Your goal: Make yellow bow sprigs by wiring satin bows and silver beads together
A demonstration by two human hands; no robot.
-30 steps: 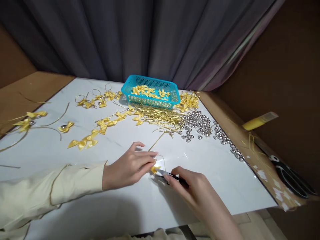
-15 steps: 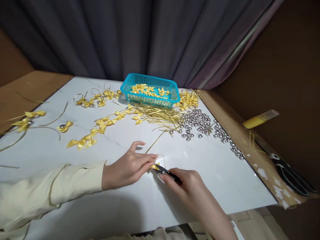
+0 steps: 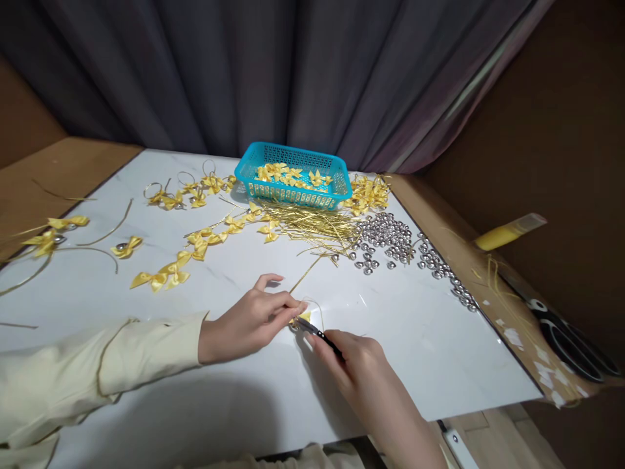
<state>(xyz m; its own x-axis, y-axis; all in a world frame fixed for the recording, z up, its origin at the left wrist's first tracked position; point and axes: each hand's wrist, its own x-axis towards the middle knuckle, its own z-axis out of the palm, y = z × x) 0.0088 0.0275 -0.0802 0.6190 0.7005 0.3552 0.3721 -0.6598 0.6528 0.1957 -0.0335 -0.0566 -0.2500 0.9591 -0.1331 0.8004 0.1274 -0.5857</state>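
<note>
Near the front middle of the table, my left hand (image 3: 254,319) pinches a small yellow ribbon bow (image 3: 306,317) between thumb and fingertips; its index finger is raised and bent. A thin loop of cord (image 3: 321,309) stands out from the bow, and a silver bead, partly hidden, shows below it. My right hand (image 3: 356,368) is closed round a small black-handled tool (image 3: 317,333) with narrow metal jaws. Its tip touches or lies right beside the bow. Fingers hide most of the grip. A gold cord (image 3: 306,273) runs from behind my left hand toward the cord pile.
A blue basket (image 3: 293,197) holding yellow bows stands at the back. Before it lie gold cords (image 3: 312,221); silver beads (image 3: 388,234) are heaped to the right. More bows (image 3: 200,244) are spread at left. Large black-handled scissors (image 3: 561,339) and a yellow tube (image 3: 508,233) lie beyond the right edge.
The tool's jaws, apart before, now look closed together at the bow. My right hand has shifted slightly left and down; my left fingertips have moved up a little.
</note>
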